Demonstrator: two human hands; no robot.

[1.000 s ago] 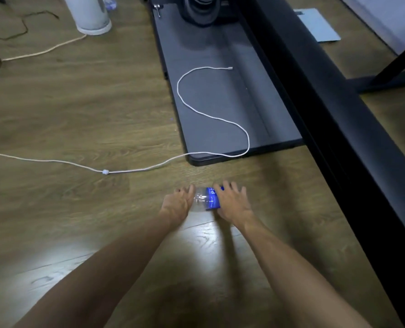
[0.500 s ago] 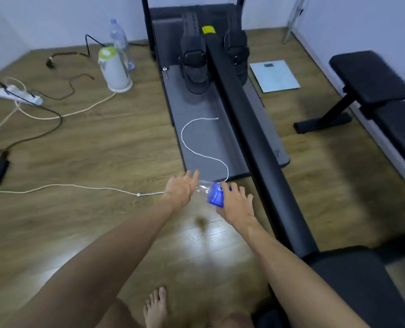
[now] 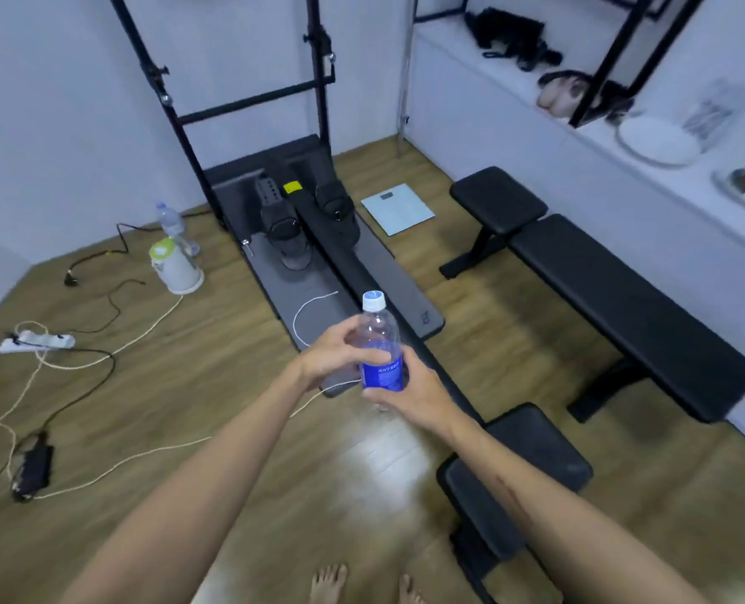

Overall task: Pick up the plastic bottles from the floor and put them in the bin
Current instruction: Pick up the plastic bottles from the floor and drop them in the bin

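the bottle [image 3: 380, 342] is now coming up off the floor, standing upright, with the left hand [image 3: 335, 357] and right hand [image 3: 409, 392] both wrapping it; no bin is showing yet

Upright bottle [image 3: 379, 346] (blue label) in both hands

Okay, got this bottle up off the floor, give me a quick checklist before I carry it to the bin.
1. Bottle gripped: ok, left hand and right hand both wrap it.
2. Bottle upright: ok.
3. Cap on: ok.
4. Bin located: cannot tell, none in view.
5. Walking path: not ok, cords trail over the floor on the left and a bench stands on the right.
6. More bottles left: not ok, second bottle stands behind the kettle.
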